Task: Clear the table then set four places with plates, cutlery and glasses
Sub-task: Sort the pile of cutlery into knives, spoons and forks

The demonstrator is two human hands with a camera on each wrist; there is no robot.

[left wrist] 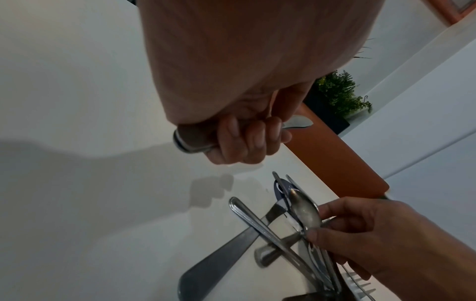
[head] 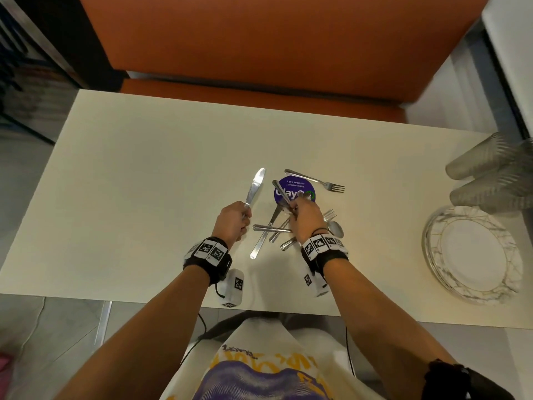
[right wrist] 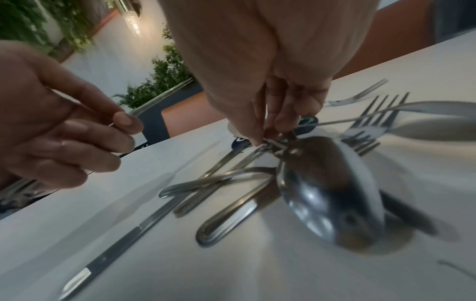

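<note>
My left hand (head: pixel 243 215) grips a table knife (head: pixel 255 184) by the handle, blade pointing away; in the left wrist view its fingers (left wrist: pixel 247 140) are curled round the handle. My right hand (head: pixel 294 207) pinches a spoon (left wrist: pixel 306 211) and at least one other piece, whose handles (head: pixel 278 188) stick out over a purple sticker (head: pixel 300 184). Under that hand lies a loose pile of cutlery (head: pixel 269 230) with knives, forks and spoons crossed. A single fork (head: pixel 315 179) lies apart behind the sticker. The right wrist view shows my fingertips (right wrist: pixel 273 126) on the pile and a spoon bowl (right wrist: pixel 329 189).
A stack of marbled plates (head: pixel 432 235) sits at the cream table's (head: pixel 144 183) right end, with stacked clear glasses (head: pixel 487 168) lying behind it. An orange bench (head: pixel 259 39) runs along the far side. The near table edge is just behind my wrists.
</note>
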